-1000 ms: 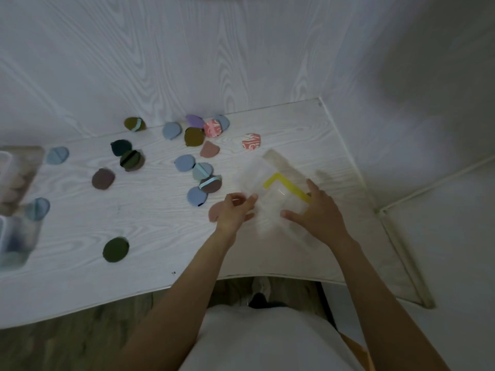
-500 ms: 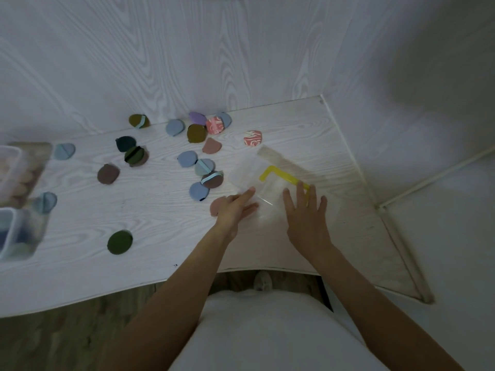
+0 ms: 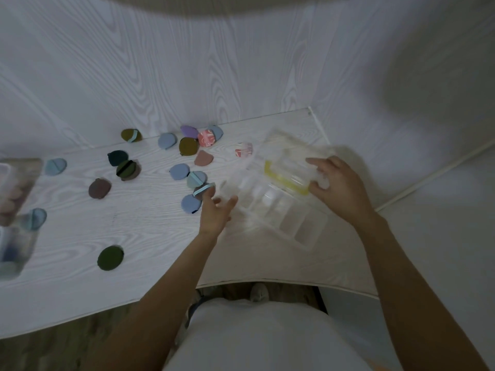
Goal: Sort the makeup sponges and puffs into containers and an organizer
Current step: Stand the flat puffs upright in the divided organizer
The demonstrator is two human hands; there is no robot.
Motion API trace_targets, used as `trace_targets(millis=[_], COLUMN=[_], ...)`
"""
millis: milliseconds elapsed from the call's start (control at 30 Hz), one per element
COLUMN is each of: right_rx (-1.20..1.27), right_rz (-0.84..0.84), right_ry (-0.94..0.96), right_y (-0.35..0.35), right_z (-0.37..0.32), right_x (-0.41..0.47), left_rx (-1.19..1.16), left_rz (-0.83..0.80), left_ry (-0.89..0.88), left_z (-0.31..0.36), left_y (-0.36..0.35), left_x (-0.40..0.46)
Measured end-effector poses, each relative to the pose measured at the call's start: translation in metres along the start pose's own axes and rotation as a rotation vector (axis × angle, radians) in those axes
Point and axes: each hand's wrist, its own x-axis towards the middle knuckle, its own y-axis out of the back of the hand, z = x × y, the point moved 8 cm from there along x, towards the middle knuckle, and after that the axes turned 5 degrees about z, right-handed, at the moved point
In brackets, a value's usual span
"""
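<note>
Head view: clear organizer (image 3: 278, 202) (blurred) gripped by right hand (image 3: 338, 189); left hand (image 3: 216, 213) open at its edge; puffs (image 3: 150, 172) scattered on surface (image 3: 112, 226).

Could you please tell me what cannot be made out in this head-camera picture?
- Clear organizer: motion-blurred, so its compartments and lid position are unclear.
- Right hand: its fingertips blur into the organizer's yellow clasp.
- Containers at the left: cut off by the edge and blurred; contents unreadable.
- Puff under the left hand: mostly hidden.
</note>
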Motion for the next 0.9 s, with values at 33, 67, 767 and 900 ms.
trace_targets(millis=[33, 67, 767, 900], right_rx=[-0.036, -0.09, -0.389, -0.299], right_rz=[0.059, 0.117, -0.436, -0.48], right_ry=[-0.002, -0.02, -0.11, -0.16], right_y=[0.004, 0.004, -0.084, -0.086], right_z=[0.009, 0.02, 0.053, 0.04], right_x=[0.006, 0.011, -0.058, -0.05], left_rx=[0.081, 0.152, 0.358, 0.351], left_rz=[-0.008, -0.024, -0.171, -0.174], left_ry=[-0.056, -0.094, -0.266, -0.306], left_z=[0.006, 0.011, 0.025, 0.028], left_y=[-0.001, -0.001, -0.054, -0.028], left_x=[0.003, 0.005, -0.009, -0.011])
